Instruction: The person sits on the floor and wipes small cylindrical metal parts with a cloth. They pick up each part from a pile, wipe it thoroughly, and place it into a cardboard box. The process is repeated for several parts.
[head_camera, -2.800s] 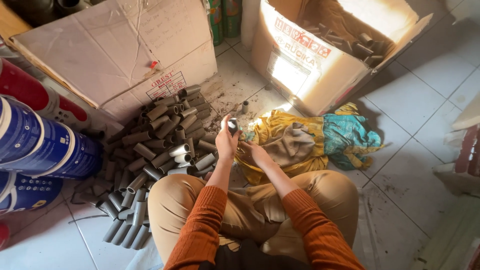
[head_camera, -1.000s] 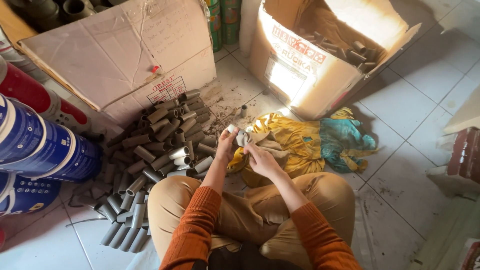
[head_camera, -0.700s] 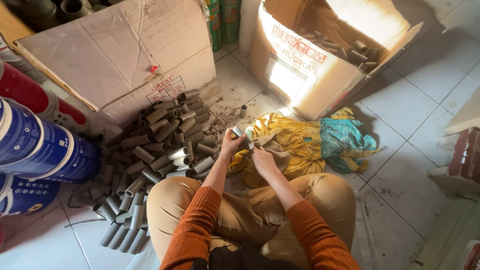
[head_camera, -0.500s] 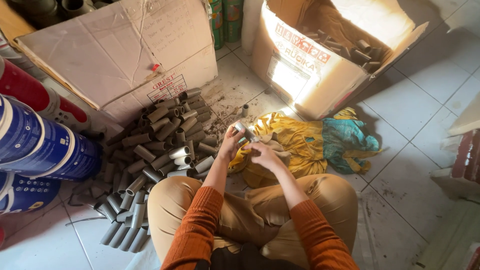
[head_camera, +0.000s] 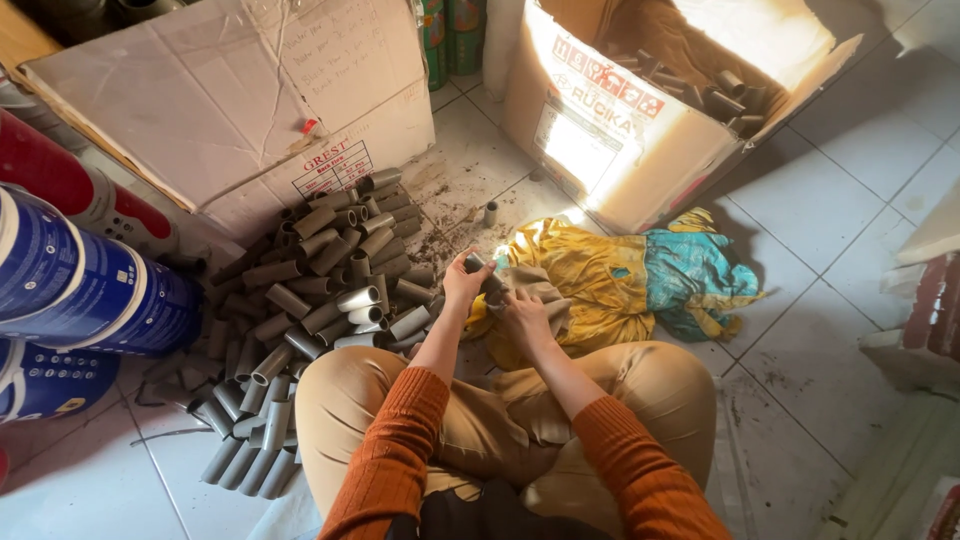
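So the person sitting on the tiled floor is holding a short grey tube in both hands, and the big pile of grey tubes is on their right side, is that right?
Not quite. In the head view the pile of short grey plastic tubes lies on the person's left side, not the right. The rest holds: the person sits on the tiled floor, with the left hand and right hand both on one short grey tube.

A large flattened brown cardboard box (head_camera: 230, 95) lay at upper left, a white rectangular label with red and black print (head_camera: 335, 168) on its near side. An open brown cardboard carton (head_camera: 640, 110) stood at upper right, bearing a white label with red marks (head_camera: 590, 125). Blue-and-white cylindrical cans (head_camera: 85, 290) lay stacked at left.
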